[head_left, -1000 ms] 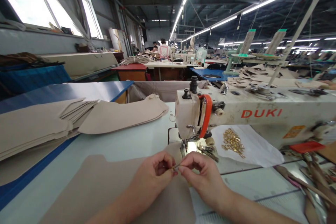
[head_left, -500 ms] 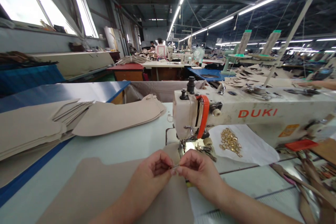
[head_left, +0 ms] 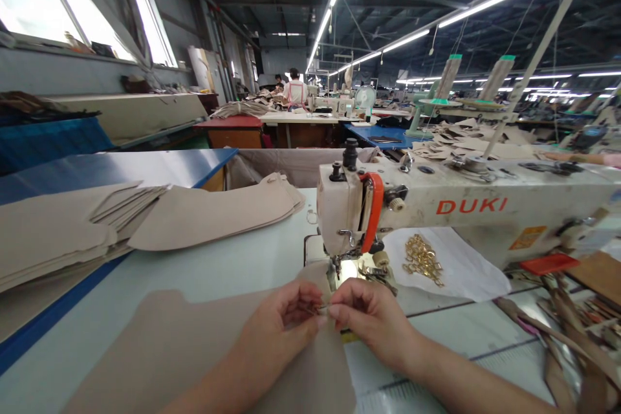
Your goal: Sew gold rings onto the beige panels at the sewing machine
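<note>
My left hand (head_left: 286, 320) and my right hand (head_left: 366, 314) meet fingertip to fingertip just in front of the sewing machine (head_left: 339, 207). Both are closed in a pinch on something small, perhaps a bit of metal or strap, too small to make out. Under my left hand and forearm lies a large beige piece (head_left: 165, 343), whose far right part reaches the needle area. On a white sheet (head_left: 470, 272) beneath the machine arm sits a heap of gold-coloured metal rings (head_left: 423, 259).
Stacked beige pieces (head_left: 218, 213) lie at the left. Brown straps (head_left: 567, 336) and a red tray (head_left: 548, 264) are at the right. Thread cones (head_left: 449, 77) stand behind the machine. A person (head_left: 295, 90) is far off; another person's forearm shows at the right edge.
The fingertips of both hands have shifted slightly around the small item. The whole view has moved a little, and the distant person's head has changed position slightly.
</note>
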A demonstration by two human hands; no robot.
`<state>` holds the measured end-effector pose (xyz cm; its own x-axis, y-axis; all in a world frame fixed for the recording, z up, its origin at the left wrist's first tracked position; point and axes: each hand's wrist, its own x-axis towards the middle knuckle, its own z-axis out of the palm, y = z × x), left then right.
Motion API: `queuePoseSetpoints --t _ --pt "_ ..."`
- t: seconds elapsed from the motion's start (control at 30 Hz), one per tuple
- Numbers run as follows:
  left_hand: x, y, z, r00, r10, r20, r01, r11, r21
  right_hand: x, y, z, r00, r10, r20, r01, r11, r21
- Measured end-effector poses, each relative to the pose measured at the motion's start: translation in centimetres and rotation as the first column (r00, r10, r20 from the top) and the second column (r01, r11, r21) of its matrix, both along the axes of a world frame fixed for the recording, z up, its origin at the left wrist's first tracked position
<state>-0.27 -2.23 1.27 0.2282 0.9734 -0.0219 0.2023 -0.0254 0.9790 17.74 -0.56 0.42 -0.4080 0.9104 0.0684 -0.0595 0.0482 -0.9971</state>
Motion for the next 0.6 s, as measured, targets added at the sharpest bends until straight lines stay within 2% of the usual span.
queuePoseSetpoints --t 0.17,0.47,0.53,0.6 --pt "-0.23 -0.13 0.49 0.967 0.011 -0.255 0.008 0.997 0.073 -0.01 -0.08 -0.19 0.999 -0.01 0.043 0.009 1.0 0.023" --pt "-0.35 -0.38 0.47 0.941 -0.013 -0.338 0.051 0.993 0.102 0.35 0.19 0.35 0.995 0.076 0.067 -0.075 0.997 -0.021" --pt "-0.46 -0.16 0.5 0.93 -0.02 -0.366 0.072 0.989 0.127 0.42 0.21 0.39 0.991 0.044 0.127 -0.047 0.999 0.022" --pt "-0.67 0.27 0.56 0.904 0.022 -0.428 0.068 0.978 0.195 0.5 0.25 0.38 0.983 -0.016 0.183 0.0 0.996 0.087"
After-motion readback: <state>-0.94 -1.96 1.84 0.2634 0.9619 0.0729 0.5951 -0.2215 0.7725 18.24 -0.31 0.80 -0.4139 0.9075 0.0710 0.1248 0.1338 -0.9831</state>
